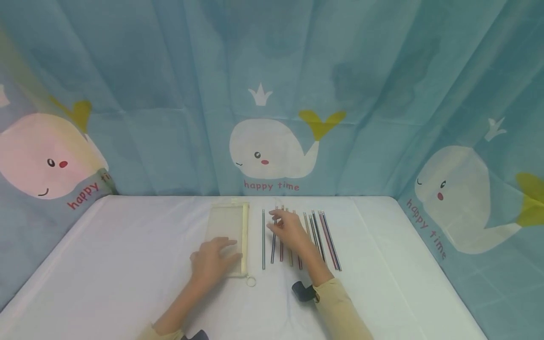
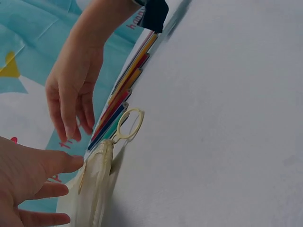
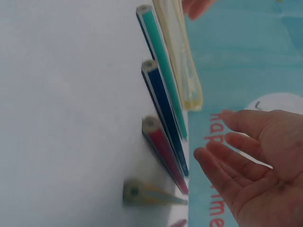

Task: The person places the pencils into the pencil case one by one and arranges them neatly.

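Left hand (image 1: pixel 211 260) hovering over zippered mesh pouch (image 1: pixel 223 219), fingers spread, grasping nothing — perhaps ready for steadying. Right hand (image 1: pixel 290 230), two o'clock from it, hovering empty, fingers bent. Pencils (image 1: pixel 281 252) lying at pouch's three o'clock — probably spaced for easy picking.

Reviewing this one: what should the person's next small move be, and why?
I'd suggest bringing the right hand down to pinch the green pencil. It lies nearest the pouch, and the right hand seems ready: it holds nothing, with thumb and fingers apart near the pencils, while the left hand is at the pouch.
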Demonstrator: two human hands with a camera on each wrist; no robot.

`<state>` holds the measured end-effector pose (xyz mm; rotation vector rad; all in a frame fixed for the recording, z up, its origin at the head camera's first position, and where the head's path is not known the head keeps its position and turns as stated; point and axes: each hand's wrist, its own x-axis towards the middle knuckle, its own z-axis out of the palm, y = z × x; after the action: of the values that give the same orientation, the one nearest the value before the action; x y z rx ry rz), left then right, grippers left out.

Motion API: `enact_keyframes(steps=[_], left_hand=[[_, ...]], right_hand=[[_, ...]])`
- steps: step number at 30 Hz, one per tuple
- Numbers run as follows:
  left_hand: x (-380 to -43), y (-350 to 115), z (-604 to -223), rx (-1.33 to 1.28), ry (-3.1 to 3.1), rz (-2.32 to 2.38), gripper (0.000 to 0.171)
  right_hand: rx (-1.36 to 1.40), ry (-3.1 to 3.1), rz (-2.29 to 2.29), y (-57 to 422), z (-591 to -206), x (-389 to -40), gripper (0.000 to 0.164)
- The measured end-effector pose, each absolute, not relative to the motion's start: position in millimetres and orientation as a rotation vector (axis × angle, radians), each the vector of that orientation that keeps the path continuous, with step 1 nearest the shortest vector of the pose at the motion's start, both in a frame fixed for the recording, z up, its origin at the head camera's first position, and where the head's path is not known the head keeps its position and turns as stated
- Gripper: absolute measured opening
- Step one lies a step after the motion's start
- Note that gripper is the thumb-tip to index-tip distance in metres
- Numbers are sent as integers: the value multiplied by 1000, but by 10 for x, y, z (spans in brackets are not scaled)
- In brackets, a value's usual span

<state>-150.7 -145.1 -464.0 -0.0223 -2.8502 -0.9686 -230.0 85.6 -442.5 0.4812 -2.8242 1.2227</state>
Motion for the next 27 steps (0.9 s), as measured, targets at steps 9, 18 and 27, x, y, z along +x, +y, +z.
enact_keyframes(steps=[9, 18, 27], left_hand=[[-1486, -1333, -4661, 6, -2999, -804, 67], [-1427, -1252, -4589, 8, -3048, -774, 83], [-1407, -1260, -4599, 53, -3043, -754, 92]], right_hand=[[446, -2861, 1255, 685, -4497, -2345, 40], [341, -2902, 1205, 566, -4564, -2383, 49], [307, -2918, 1169, 485, -4540, -2399, 51]])
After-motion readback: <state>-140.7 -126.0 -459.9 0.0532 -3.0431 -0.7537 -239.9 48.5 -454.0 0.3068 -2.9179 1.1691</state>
